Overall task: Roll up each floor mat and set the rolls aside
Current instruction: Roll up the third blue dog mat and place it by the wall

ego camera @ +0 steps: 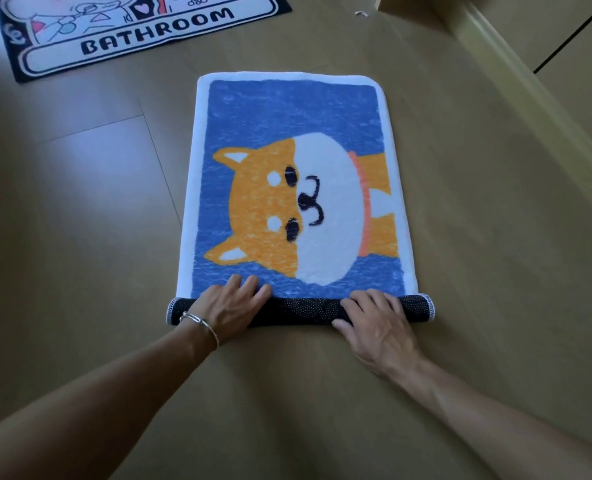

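We look down on a wooden floor [80, 209] where the dog mat [287, 112] lies flat in the middle, its long side running from near to far. It has a white border and a blue field, and the orange and white dog face is turned sideways. Its near end is turned over into a thin roll [301, 310] that shows the dark, dotted backing. This roll lies across the mat from left to right, with both ends poking out past our hands.

Our left hand [228, 306] rests on the left part of the roll. Its fingers are nearly straight and spread, reaching over the roll so the tips touch the blue pile just beyond it. It presses rather than grips. A thin bracelet [197, 322] sits on that wrist.

Our right hand [377, 323] is on the right part of the roll. Its fingers are bent over the top and the thumb stretches along the near side, so the roll sits between thumb and fingers.

At the far left a second mat, the bathroom mat [131, 32], lies flat and unrolled, well apart from the dog mat. It is dark-edged and reads BATHROOM, and the frame cuts off part of it. A pale baseboard [516, 74] runs along the far right, and a small white scrap [361, 13] lies on the floor near it.
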Demonstrator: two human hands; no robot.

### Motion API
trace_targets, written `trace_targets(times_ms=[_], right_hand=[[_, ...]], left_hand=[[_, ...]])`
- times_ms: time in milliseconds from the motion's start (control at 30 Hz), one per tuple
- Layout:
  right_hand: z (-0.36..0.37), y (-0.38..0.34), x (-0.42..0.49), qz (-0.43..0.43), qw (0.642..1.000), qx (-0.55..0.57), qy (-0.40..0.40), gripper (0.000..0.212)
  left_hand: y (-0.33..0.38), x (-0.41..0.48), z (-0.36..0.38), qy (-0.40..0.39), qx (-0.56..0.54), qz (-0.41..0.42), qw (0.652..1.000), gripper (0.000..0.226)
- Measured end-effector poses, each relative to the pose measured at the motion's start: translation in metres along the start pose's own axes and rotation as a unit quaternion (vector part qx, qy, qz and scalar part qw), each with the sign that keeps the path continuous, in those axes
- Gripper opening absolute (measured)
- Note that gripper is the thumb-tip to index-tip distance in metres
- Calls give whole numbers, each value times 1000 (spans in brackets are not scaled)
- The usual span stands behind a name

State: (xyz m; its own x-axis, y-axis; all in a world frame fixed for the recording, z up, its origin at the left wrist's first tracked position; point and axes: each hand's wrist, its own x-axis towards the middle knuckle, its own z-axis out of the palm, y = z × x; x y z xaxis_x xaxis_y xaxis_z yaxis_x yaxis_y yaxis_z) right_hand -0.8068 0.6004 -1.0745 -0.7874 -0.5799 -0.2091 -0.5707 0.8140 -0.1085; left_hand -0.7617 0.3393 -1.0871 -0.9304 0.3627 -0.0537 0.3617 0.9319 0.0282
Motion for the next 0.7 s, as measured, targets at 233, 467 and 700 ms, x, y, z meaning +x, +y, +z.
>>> trace_targets(times_ms=[233, 467, 700], right_hand=[[2, 11, 3, -55, 998, -9, -5, 30], [-10, 13, 12, -49, 997, -18, -59, 39], [-10, 10, 17, -33, 999, -41, -7, 40]], left_hand=[[-4, -17, 5, 20, 23, 86, 996, 40], [20, -4, -7, -62, 77, 8, 995, 52], [8, 21, -26, -147, -15, -56, 987, 48]])
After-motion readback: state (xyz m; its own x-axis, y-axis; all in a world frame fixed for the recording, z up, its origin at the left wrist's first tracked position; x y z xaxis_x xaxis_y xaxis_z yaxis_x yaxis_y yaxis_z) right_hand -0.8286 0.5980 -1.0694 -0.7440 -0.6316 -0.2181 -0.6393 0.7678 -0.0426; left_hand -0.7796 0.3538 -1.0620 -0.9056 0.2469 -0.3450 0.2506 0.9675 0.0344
